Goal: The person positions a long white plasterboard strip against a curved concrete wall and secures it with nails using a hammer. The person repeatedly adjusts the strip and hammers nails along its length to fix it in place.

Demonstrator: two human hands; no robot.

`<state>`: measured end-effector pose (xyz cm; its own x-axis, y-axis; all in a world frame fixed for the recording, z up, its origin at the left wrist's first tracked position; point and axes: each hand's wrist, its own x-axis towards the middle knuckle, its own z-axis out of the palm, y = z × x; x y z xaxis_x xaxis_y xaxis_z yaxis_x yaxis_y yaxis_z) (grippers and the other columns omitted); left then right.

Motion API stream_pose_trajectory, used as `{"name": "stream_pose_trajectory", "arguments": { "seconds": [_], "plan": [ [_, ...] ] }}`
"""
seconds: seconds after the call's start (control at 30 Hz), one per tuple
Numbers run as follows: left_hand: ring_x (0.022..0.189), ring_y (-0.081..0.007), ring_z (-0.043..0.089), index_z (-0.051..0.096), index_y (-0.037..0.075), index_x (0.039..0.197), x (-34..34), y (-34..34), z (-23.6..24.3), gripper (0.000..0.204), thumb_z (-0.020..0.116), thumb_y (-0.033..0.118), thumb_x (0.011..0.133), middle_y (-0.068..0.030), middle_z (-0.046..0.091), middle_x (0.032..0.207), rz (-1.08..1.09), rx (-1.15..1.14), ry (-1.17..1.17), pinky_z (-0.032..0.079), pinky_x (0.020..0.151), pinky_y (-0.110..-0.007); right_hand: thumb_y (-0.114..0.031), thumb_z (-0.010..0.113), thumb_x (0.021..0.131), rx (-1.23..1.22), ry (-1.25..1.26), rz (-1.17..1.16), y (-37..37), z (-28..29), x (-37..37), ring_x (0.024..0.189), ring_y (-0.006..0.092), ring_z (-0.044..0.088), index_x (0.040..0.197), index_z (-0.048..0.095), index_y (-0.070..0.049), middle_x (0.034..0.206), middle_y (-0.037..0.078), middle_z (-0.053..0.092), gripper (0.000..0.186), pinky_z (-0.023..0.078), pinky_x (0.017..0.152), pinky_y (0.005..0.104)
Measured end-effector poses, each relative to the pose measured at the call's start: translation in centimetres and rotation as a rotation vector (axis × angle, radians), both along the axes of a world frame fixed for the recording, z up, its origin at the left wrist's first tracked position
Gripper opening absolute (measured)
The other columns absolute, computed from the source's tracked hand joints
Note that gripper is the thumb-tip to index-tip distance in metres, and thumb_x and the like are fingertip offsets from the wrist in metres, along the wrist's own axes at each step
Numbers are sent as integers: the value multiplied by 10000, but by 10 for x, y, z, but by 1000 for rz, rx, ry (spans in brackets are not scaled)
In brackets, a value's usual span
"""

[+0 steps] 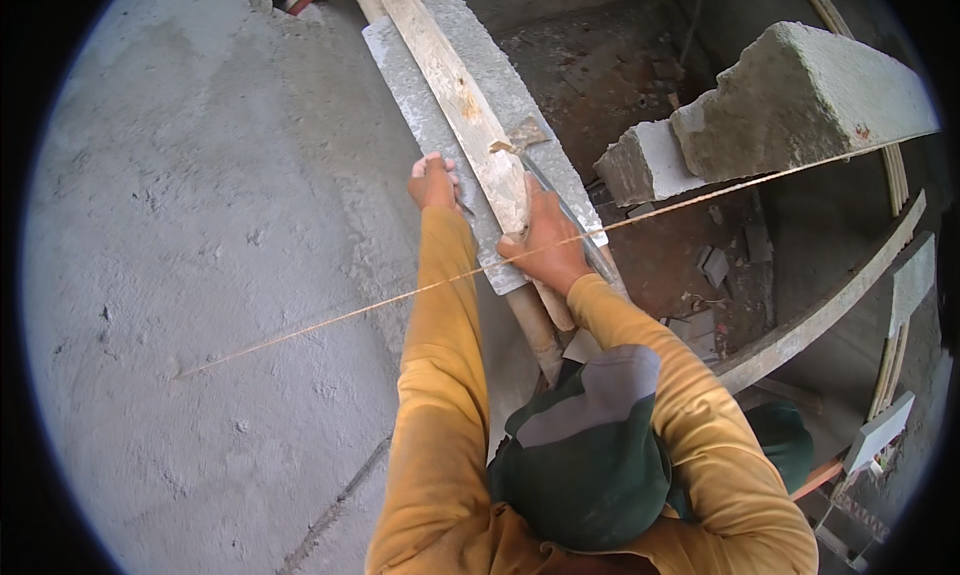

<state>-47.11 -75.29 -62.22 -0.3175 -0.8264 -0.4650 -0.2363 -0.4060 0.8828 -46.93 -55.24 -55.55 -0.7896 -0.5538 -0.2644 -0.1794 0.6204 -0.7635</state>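
A pale wooden plank (450,75) lies lengthwise on a rough grey board (395,80), over round poles. My left hand (434,182) is closed at the board's left edge, around something I cannot make out. My right hand (548,237) grips the plank's near part at its right side, beside the metal shaft of a tool (570,215), whose flat rusty head (528,133) rests by the plank. A taut string (350,315) crosses diagonally over the board and near my right hand.
Grey concrete floor (180,205) spreads left. Broken blocks (770,95) stand at upper right beside a lower debris-strewn pit (650,275). A curved beam (820,315) and propped slabs (880,430) line the right. Dark green cloth (570,455) fills the lower middle.
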Motion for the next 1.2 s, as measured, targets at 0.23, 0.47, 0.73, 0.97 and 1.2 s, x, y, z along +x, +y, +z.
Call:
{"name": "stream_pose_trajectory", "arguments": {
  "seconds": [0.23,0.47,0.73,0.97,1.2],
  "plan": [
    [830,-310,660,704,77,1080,-26,3,-15,268,583,191,870,-155,664,833,-380,-881,-450,511,757,-408,-267,729,691,-119,47,-32,49,14,-16,1110,413,552,1465,297,-60,1202,236,508,910,452,963,433],
    [1017,-307,580,722,126,1068,-29,35,-2,262,636,271,866,-124,588,1057,-420,-1013,-734,465,848,-426,-262,761,671,-119,103,-26,75,12,-8,1032,412,575,1452,300,-32,1143,218,509,936,477,891,450],
    [1077,-293,508,724,108,1023,-25,39,-22,268,681,280,821,-113,579,1099,-353,-1344,-741,367,912,-447,-260,766,663,-111,119,6,100,7,-3,996,407,585,1456,296,-37,1105,200,512,949,489,855,457],
    [1231,-346,456,606,76,1212,0,33,1,447,673,268,813,-185,544,1244,-214,-1562,-550,335,1004,-510,-258,756,660,-93,99,28,122,7,-2,991,403,585,1457,305,-39,1106,203,510,941,487,861,450],
    [1321,-381,383,439,-19,1333,26,61,52,609,583,395,911,-234,444,1375,-48,-550,115,303,1081,-521,-248,767,651,-98,14,133,166,28,0,1019,399,580,1450,317,-39,1139,203,515,940,481,885,431]
  ]
}}
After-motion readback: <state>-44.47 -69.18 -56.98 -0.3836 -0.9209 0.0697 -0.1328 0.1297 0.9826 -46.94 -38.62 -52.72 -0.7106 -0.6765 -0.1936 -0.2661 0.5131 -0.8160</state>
